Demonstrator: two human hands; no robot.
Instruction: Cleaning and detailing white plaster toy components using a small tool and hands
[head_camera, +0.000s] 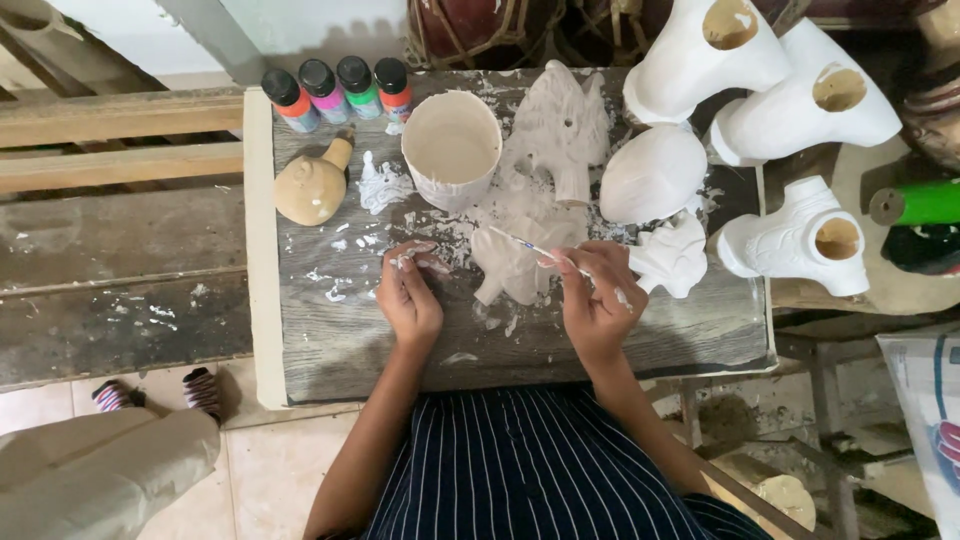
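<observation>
My right hand (595, 290) grips a thin paintbrush (530, 247) whose tip points left over a small white plaster elephant figure (515, 262) lying on the grey wooden board (330, 340). Smeared with white paint, my left hand (410, 290) rests on the board just left of that figure, fingers curled and touching near its edge. A white paint-filled cup (452, 148) stands behind my hands. A taller white elephant figure (563, 128) stands right of the cup.
Several small paint bottles (338, 92) line the board's back left. A tan gourd-shaped piece (312, 187) lies left. White plaster figures (655, 172), (675, 258) and hollow white casts (805, 235), (700, 55) crowd the right. Another person's striped-socked feet (160, 392) are lower left.
</observation>
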